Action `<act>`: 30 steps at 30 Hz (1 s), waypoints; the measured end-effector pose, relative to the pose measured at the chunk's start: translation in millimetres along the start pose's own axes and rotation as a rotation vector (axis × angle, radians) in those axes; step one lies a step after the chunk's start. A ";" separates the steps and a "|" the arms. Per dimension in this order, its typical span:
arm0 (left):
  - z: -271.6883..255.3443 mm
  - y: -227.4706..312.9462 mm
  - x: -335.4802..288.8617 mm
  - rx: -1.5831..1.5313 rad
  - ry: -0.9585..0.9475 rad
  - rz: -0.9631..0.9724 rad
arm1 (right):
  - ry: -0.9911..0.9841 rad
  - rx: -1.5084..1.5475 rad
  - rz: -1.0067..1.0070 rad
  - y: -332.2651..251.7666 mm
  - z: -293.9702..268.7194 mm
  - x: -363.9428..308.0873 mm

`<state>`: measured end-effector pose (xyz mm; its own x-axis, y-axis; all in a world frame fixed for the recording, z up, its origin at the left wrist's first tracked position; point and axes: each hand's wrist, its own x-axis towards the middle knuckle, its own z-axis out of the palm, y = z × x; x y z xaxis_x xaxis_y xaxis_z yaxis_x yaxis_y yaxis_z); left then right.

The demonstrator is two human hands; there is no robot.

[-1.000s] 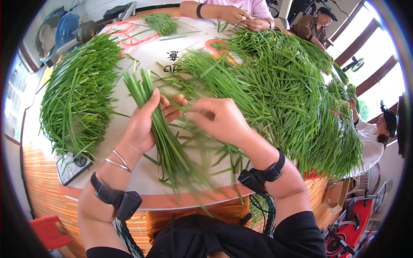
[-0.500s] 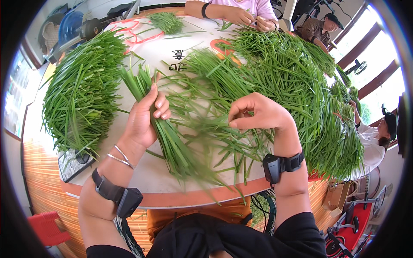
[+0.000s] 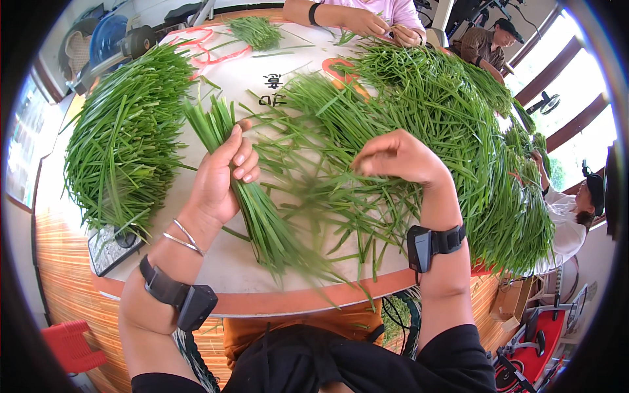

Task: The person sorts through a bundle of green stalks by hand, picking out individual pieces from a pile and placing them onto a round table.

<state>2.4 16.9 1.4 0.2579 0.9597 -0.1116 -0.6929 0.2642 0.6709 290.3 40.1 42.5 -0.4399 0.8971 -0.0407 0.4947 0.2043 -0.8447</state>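
My left hand [image 3: 226, 164] is wrapped round a bundle of green chives [image 3: 259, 219], thumb uppermost. The bundle slants, its pale cut ends [image 3: 213, 121] pointing away from me and its leafy ends fanning toward the table's near edge. To the right, my right hand [image 3: 396, 157] hovers above loose chives [image 3: 357, 209], wrist bent and fingers curled together. Its fingertips are blurred, so whatever they pinch, if anything, is hidden. Smeared green streaks show between the bundle and this hand.
A neat chive stack [image 3: 124, 144] lines the table's left side, beside a phone-like flat object [image 3: 114, 249]. A large chive heap [image 3: 452, 144] covers the right. Across the white table [image 3: 242, 275], a person in pink [image 3: 386, 16] works; two more people are at right.
My right hand has shifted slightly up and right, its fingers now more blurred. My left hand keeps its grip on the chives and has hardly moved.
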 end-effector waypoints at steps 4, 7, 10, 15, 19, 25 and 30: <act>4.7 -1.3 0.4 0.022 -0.013 -0.020 | 0.401 -0.470 0.090 10.7 7.7 8.7; 3.2 -2.8 1.2 0.024 -0.033 -0.024 | 0.575 -0.841 -0.158 30.4 22.4 14.7; 2.8 -1.3 -0.1 0.037 -0.018 -0.027 | 0.526 -0.629 -0.077 21.2 18.3 21.8; 3.1 -1.9 -0.4 0.037 -0.013 -0.046 | 0.388 0.226 0.078 15.5 -3.8 8.0; 3.3 -2.1 -0.2 0.044 -0.023 -0.052 | 0.388 -0.101 0.238 30.0 -18.7 6.0; 3.0 -3.0 -0.5 0.052 -0.013 -0.057 | 0.671 -0.601 -0.066 23.1 -7.7 7.1; 3.1 -4.5 -0.1 0.060 -0.018 -0.060 | 0.586 -0.708 -0.151 18.3 11.7 17.4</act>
<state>7.5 15.3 0.7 0.3098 0.9404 -0.1400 -0.6342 0.3141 0.7065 282.9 54.9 20.1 -0.1836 0.8567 0.4820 0.8898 0.3532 -0.2889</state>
